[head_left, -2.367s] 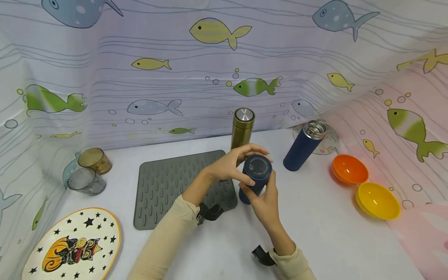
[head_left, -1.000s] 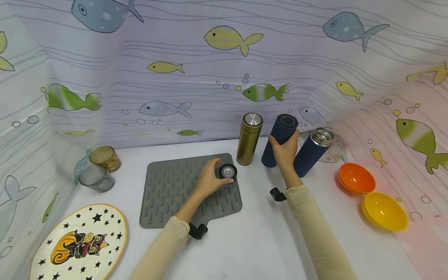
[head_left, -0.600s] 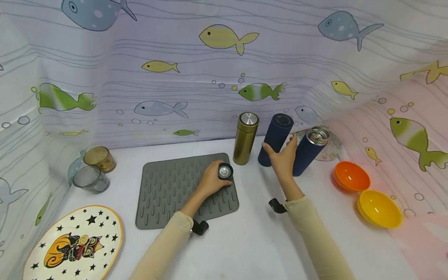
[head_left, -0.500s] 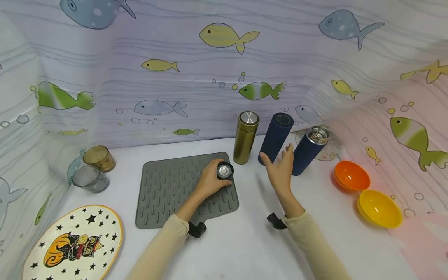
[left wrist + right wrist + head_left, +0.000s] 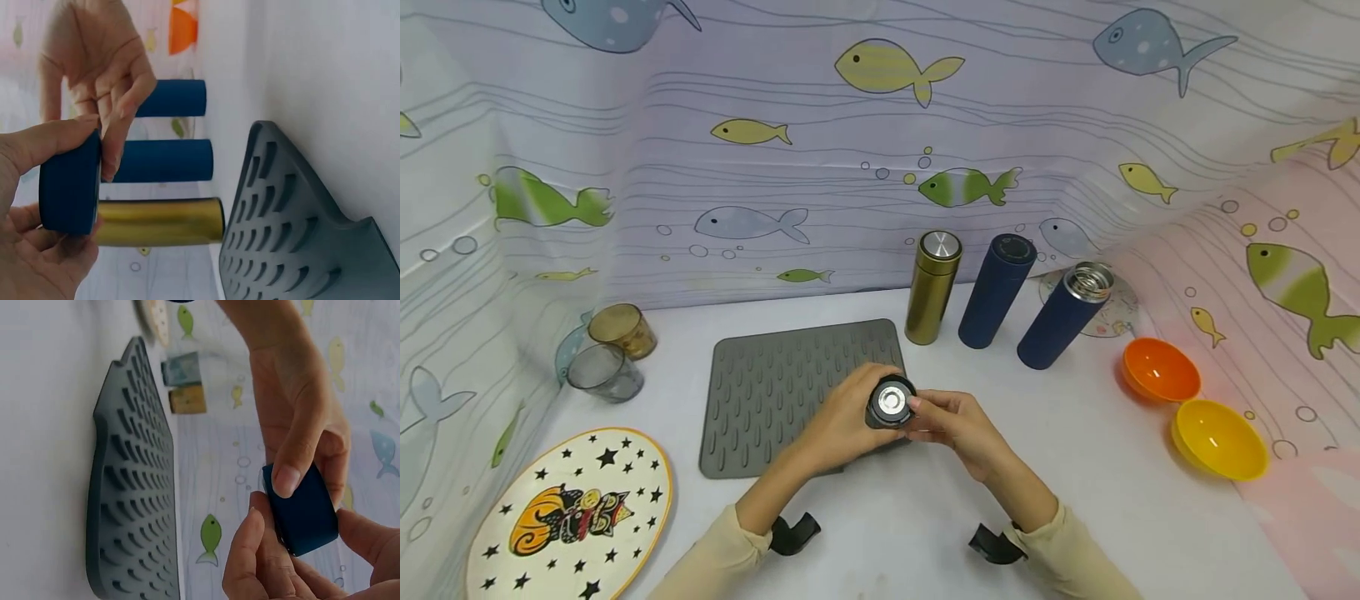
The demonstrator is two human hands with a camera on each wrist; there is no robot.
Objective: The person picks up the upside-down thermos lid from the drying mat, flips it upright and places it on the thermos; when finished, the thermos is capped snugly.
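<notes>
My left hand (image 5: 842, 425) grips a short dark blue flask lid (image 5: 892, 402), its thumb and fingers round the side. The lid's silvery inner face is turned up towards the head camera. My right hand (image 5: 958, 429) pinches the lid's right edge, thumb on the rim and fingers under it. In the left wrist view the blue wall of the lid (image 5: 70, 187) shows between both hands. Behind the hands stand a blue flask (image 5: 997, 290) with its printed base up, an uncapped blue flask (image 5: 1065, 315) with a steel mouth, and a gold flask (image 5: 932, 287) with its lid on.
A grey drying mat (image 5: 775, 392) lies left of and beneath the hands. Two tinted glasses (image 5: 606, 375) lean at the far left, above an oval plate (image 5: 572, 521) with a cat picture. Orange (image 5: 1161, 369) and yellow (image 5: 1219, 439) bowls stand at the right. A patterned curtain (image 5: 820, 183) closes the back.
My right hand set the base-up blue flask at the back, let it go and came back to the lid. My left hand brought the lid nearer to me.
</notes>
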